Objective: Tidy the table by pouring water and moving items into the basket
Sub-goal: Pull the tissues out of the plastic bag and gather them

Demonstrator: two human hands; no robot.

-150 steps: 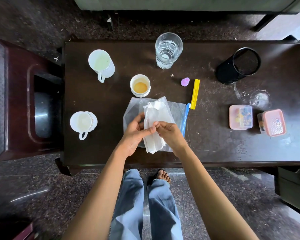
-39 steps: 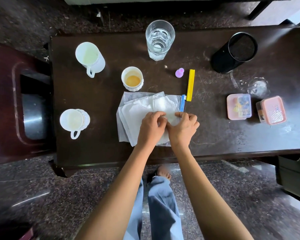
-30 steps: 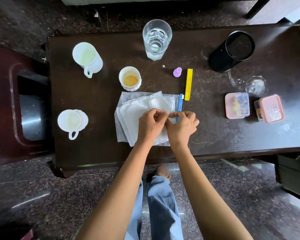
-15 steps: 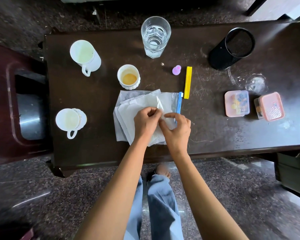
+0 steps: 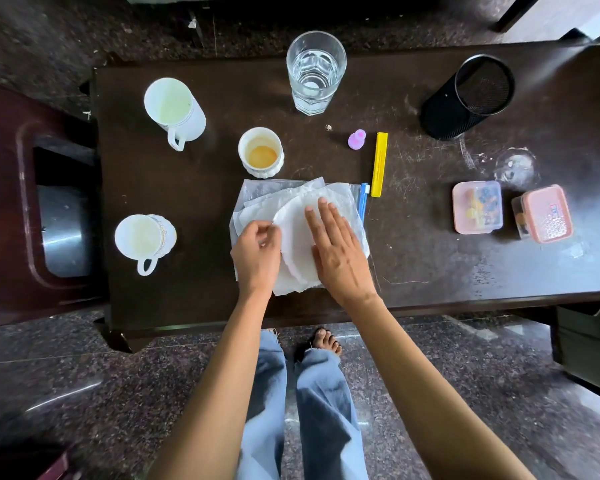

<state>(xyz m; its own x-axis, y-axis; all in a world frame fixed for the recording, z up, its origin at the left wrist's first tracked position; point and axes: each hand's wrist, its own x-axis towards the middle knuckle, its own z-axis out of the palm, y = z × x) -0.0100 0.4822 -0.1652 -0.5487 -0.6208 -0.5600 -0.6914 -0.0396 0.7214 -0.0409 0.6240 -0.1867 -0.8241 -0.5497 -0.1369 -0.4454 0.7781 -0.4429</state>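
White paper sheets (image 5: 293, 216) lie stacked on a clear plastic bag (image 5: 253, 192) with a blue strip (image 5: 362, 204) at the middle of the dark table (image 5: 430, 265). My left hand (image 5: 257, 252) pinches the left edge of the top sheet. My right hand (image 5: 336, 247) presses flat on the stack with straight fingers. A glass of water (image 5: 315, 72) stands at the back. A small cup with orange liquid (image 5: 260, 152) sits just behind the sheets. Two white mugs (image 5: 174, 109) (image 5: 144, 237) stand at the left. A black mesh basket (image 5: 470, 97) stands at the back right.
A yellow clip (image 5: 379, 164) and a small purple piece (image 5: 356, 138) lie right of the cup. Two pink lidded boxes (image 5: 478, 207) (image 5: 544, 213) sit at the right. A dark wooden stand with a metal basin (image 5: 65, 230) adjoins the table's left side.
My right hand has opened and gone flat onto the sheets. My left hand shifted left to the top sheet's edge. The stack now lies spread flatter.
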